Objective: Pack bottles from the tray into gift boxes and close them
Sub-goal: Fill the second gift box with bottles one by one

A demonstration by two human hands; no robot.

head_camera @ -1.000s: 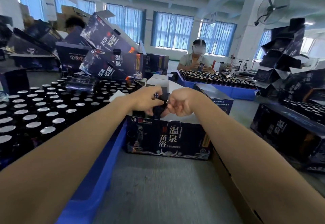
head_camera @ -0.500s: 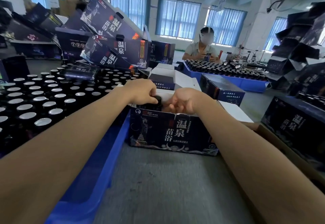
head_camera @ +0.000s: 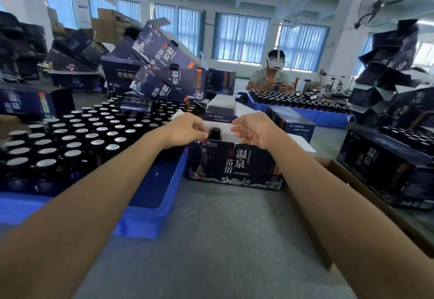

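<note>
1. Half a second ago both hands were down in the open box, the left one gripping the cap. Now the left hand (head_camera: 187,129) and the right hand (head_camera: 256,129) are raised and drawn apart, and the bottle (head_camera: 215,133) stands uncovered between them.
2. The grey table (head_camera: 223,240) carries everything near the person.
3. On its left side sits a blue tray (head_camera: 150,216). It is filled with upright dark bottles (head_camera: 70,139) in close rows, their silvery caps facing up. The near right corner of the tray holds none.
4. A brown carton (head_camera: 366,195) runs along the right edge, with dark printed boxes in it.
5. Behind the tray a stack of gift boxes (head_camera: 169,68) leans at angles.
6. Farther back a second blue tray (head_camera: 305,113), also full of bottles, lies in front of another person (head_camera: 272,73).
7. The gift box (head_camera: 234,165) stands open just right of the near tray, touching its wall. It is dark with white characters on the front and has a white lining.
8. The bottle stands upright at the left end of this box, only its dark cap and shoulder showing.
9. The left hand's fingers are curled, their tips bunched just beside the cap; whether they touch it I cannot tell.
10. The right hand hangs over the box with loosely curled fingers and holds nothing.
</note>
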